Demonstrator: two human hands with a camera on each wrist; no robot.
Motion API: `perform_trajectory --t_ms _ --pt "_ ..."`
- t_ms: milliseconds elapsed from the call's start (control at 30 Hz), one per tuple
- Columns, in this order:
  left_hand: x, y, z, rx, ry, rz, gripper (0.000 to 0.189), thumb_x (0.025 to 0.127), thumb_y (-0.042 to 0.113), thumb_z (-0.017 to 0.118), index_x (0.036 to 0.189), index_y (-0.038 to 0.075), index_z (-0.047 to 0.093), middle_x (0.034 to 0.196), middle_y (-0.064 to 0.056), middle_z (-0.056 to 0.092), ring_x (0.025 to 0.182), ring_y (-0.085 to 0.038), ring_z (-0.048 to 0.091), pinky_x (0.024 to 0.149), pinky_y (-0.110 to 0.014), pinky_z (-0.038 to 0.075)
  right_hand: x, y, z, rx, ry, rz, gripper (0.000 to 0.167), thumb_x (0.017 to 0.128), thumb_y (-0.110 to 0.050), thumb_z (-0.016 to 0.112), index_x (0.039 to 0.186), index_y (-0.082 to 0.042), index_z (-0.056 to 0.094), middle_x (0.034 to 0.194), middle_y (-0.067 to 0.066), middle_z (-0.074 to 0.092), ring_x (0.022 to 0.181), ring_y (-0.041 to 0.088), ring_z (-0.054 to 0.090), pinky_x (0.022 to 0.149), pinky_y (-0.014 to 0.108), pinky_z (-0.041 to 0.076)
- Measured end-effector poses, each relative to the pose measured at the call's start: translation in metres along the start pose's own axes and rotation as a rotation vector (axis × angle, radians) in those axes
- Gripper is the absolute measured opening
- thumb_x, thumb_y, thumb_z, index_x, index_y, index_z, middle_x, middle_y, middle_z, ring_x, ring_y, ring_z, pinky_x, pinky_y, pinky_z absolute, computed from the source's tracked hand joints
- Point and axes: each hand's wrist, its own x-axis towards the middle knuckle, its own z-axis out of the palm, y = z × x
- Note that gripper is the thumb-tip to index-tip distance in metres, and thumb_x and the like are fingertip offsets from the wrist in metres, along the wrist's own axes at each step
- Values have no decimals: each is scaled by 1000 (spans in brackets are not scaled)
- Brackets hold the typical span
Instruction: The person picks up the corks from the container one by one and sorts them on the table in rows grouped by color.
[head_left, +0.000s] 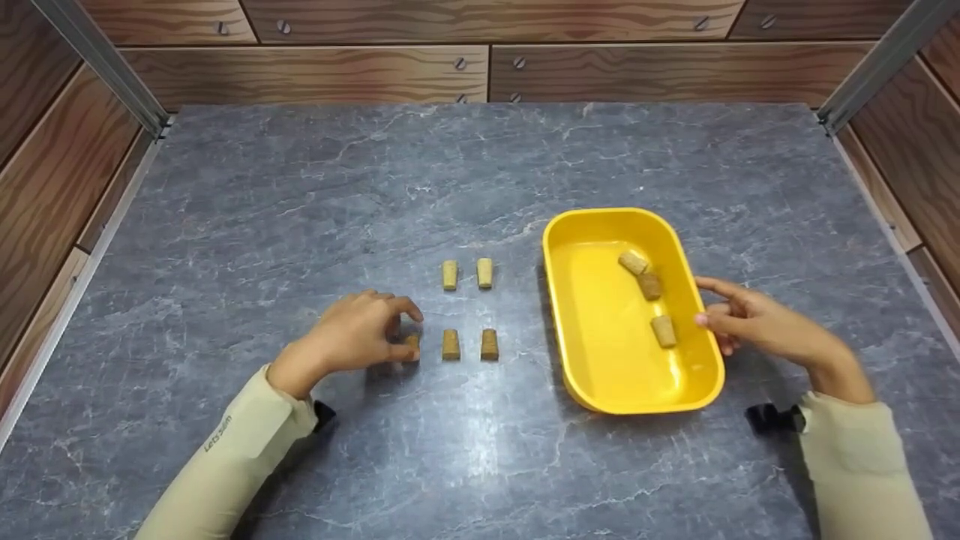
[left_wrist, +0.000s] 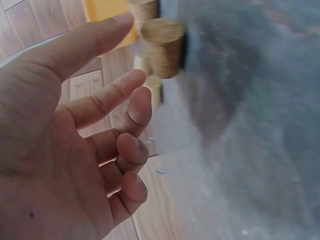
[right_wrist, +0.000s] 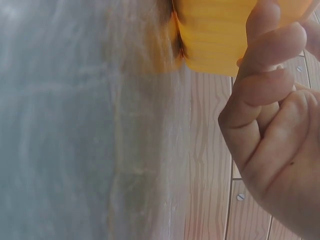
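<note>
My left hand [head_left: 358,331] is at the left end of a row of corks, thumb and forefinger spread around a brown cork [head_left: 412,343] standing on the table. The left wrist view shows that cork [left_wrist: 164,47] just beyond the fingertips, with space between thumb and forefinger. To its right are two more brown corks, one [head_left: 450,344] beside the other [head_left: 489,344]. My right hand [head_left: 765,322] touches the right side of a yellow tray [head_left: 592,401], thumb tip at the rim. Inside lie two light corks [head_left: 664,331] and a darker one [head_left: 649,286].
Behind the brown row are two light corks, one [head_left: 449,274] left of the other [head_left: 484,273]. The grey marbled tabletop [head_left: 375,187] is bordered by wood-patterned panels [head_left: 360,71] at the back and sides.
</note>
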Motion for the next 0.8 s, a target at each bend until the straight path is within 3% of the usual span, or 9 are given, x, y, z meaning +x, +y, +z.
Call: perform_trajectory --t_ms 167,400,633,800 --pt "6 15 -9 -22 58 34 40 83 37 74 115 15 67 90 -4 66 78 -17 57 70 -37 47 0 0 0 6 4 10 65 100 -14 51 148 9 14 78 -7 64 59 5 52 57 25 48" --pt "23 51 -16 -36 140 139 42 83 42 73 116 18 66 91 -1 66 78 -15 57 67 -32 46 -2 2 0 22 -8 2 66 100 -14 50 148 10 12 76 -8 62 59 5 52 57 25 48" --pt "48 83 -5 -46 172 279 45 83 47 71 118 19 65 89 -1 67 80 -16 56 74 -33 45 0 3 0 28 -15 -2 66 100 -13 51 148 10 12 78 -8 64 59 5 53 57 25 48" --pt "68 110 7 -74 155 322 47 84 50 69 120 19 64 93 1 68 80 -12 57 72 -28 44 0 2 -1 21 -13 -12 66 100 -13 50 148 10 12 78 -8 64 59 5 53 57 26 48"
